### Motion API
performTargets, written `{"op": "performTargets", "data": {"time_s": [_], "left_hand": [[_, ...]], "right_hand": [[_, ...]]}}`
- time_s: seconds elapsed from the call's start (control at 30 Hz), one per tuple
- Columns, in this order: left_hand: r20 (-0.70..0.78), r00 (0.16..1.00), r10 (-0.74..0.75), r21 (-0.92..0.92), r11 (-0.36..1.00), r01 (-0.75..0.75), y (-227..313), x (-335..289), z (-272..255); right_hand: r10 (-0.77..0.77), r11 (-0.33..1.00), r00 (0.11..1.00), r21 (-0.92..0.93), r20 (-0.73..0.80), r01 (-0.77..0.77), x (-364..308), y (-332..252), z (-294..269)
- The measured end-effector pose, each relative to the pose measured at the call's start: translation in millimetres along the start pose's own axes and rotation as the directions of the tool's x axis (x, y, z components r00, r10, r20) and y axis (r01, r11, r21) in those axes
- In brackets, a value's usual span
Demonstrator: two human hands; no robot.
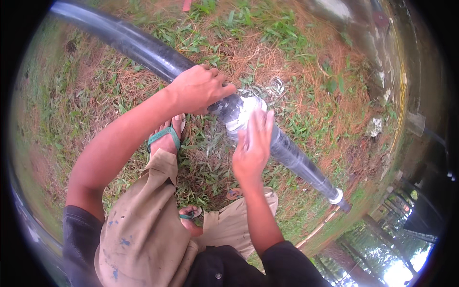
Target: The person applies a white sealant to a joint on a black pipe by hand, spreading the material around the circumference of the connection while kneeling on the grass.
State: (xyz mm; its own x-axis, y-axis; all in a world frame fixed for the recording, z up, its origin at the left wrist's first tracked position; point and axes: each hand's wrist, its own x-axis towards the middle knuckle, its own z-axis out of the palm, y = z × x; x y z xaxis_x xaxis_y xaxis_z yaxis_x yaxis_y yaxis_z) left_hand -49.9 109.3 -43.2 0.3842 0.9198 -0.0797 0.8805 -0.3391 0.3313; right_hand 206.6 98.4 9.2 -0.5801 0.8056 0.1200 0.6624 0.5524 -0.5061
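Note:
A long black pipe [138,47] slants across the view from the upper left to the lower right, above the grass. My left hand [201,88] is wrapped over its top, just left of a joint smeared with white paste [248,106]. Against the right side of that white patch lies my right hand [254,143], its fingers stretched out and slightly blurred; nothing shows in its grasp. Beyond the joint, the pipe looks dusty grey. A white ring [337,196] circles it close to its far right end.
Below is grass [282,33] mixed with brown pine needles [248,57]. My sandalled foot [165,141] stands under the pipe. On the right are a yellow cord [401,91] and a dark wet-looking strip. Trees [349,260] show at the lower right.

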Motion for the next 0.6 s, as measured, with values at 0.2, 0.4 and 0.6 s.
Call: {"op": "performTargets", "data": {"time_s": [0.2,0.4,0.6], "left_hand": [[-0.068,0.998,0.011,0.091,0.996,-0.005,0.5,-6.7,-0.2],[-0.007,1.000,0.012,-0.015,1.000,-0.013,6.7,2.1,-3.2],[0.109,0.994,0.005,0.089,0.996,-0.015,8.4,13.5,-15.4]], "right_hand": [[0.023,0.997,0.999,0.078,-0.044,-0.019,-22.3,-5.9,4.7],[0.155,0.979,0.987,0.138,-0.040,-0.148,35.7,15.0,-1.4],[0.116,0.991,0.993,0.057,0.026,-0.117,-51.1,-12.5,4.7]]}}
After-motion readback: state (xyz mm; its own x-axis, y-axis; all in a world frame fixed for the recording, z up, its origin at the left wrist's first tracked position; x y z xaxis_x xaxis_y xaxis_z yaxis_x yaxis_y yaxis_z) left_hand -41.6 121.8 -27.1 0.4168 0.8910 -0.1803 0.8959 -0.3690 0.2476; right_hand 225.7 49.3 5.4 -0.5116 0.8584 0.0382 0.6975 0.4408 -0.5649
